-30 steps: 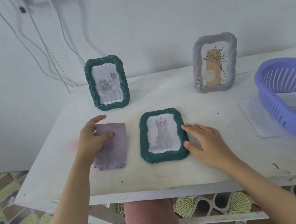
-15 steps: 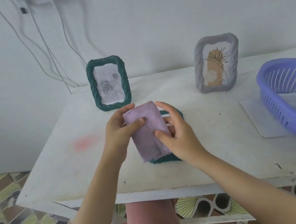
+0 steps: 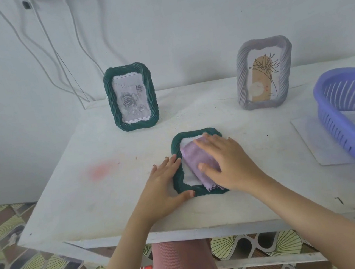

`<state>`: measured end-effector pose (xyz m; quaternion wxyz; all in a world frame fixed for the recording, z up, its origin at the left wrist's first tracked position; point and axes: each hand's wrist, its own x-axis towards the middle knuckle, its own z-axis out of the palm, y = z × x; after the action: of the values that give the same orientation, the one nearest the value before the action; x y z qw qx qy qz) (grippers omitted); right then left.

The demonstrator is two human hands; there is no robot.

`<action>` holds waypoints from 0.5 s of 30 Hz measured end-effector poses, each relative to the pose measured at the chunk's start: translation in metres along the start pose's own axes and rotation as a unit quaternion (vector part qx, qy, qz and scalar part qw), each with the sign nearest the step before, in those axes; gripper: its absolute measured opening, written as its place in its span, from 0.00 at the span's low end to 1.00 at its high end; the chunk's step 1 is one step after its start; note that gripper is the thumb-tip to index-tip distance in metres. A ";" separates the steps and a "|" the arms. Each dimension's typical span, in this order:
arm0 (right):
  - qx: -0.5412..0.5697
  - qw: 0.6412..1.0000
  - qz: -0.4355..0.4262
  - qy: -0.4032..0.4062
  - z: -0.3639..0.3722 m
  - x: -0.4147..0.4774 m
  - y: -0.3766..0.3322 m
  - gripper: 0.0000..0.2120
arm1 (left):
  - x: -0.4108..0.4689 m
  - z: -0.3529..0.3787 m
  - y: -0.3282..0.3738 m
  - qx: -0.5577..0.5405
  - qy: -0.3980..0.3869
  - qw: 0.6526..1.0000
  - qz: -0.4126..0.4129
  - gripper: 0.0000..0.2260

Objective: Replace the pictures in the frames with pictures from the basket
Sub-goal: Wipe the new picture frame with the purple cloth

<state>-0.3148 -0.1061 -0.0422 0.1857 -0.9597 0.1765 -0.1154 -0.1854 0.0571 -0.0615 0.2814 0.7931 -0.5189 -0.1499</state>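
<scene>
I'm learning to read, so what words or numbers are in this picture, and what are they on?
Rose picture in the standing green frame: curly writing along the top, too blurred to read.
Plant picture in the grey frame: tiny print at the lower right, too small to read.
No other writing shows.
</scene>
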 end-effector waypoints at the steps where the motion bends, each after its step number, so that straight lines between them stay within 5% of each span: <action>1: -0.024 0.999 0.001 -0.034 0.004 0.001 -0.001 0.35 | 0.000 0.001 -0.002 0.035 -0.006 0.999 0.009 0.43; 4: -0.068 0.994 0.017 -0.084 0.011 0.006 0.002 0.38 | 0.000 0.002 -0.002 0.073 -0.023 0.997 0.021 0.43; 8: -0.090 0.993 0.028 -0.066 0.014 0.028 0.006 0.29 | 0.000 0.002 -0.001 0.077 -0.027 0.996 0.027 0.42; 15: -0.050 0.998 -0.010 -0.044 0.015 0.026 0.001 0.27 | -0.002 0.004 -0.003 0.101 -0.019 0.994 0.033 0.41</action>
<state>-0.2868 -0.1125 -0.0524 0.1441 -0.9737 0.1637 -0.0665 -0.1861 0.0584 -0.0659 0.1949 0.7970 -0.5625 -0.1023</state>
